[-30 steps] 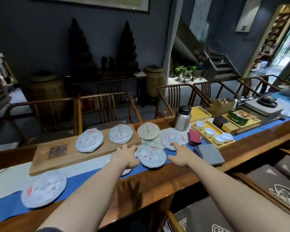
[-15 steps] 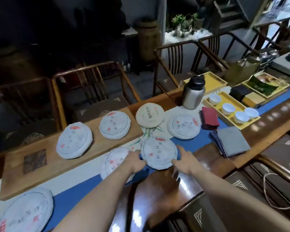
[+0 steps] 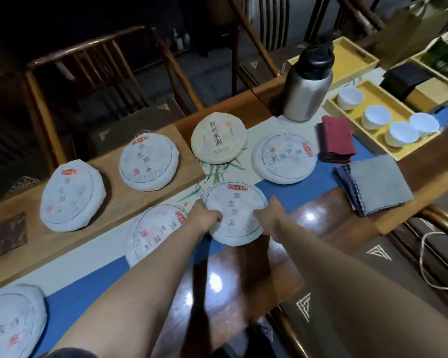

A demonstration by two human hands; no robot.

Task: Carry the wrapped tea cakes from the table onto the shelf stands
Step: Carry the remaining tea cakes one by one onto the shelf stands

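On the near edge of the table (image 3: 326, 223), where the blue runner (image 3: 96, 288) meets polished wood, a wrapped tea cake (image 3: 235, 213) is held between both hands: the left hand (image 3: 202, 218) grips its left rim with fingers curled under, and the right hand (image 3: 269, 218) clasps the right rim with the thumb up along the side. It seems tilted, its near edge out over the bare wood, so the lift appears under way. Its left edge sits just beside, perhaps overlapping, a neighbouring cake (image 3: 155, 232), which could be dragged along. The paper wrap is loose and thin; squeezing the rim too hard may tear it, and too light a hold may let the disc slip. Several more cakes lie behind, and a steel flask (image 3: 307, 83) stands well apart.
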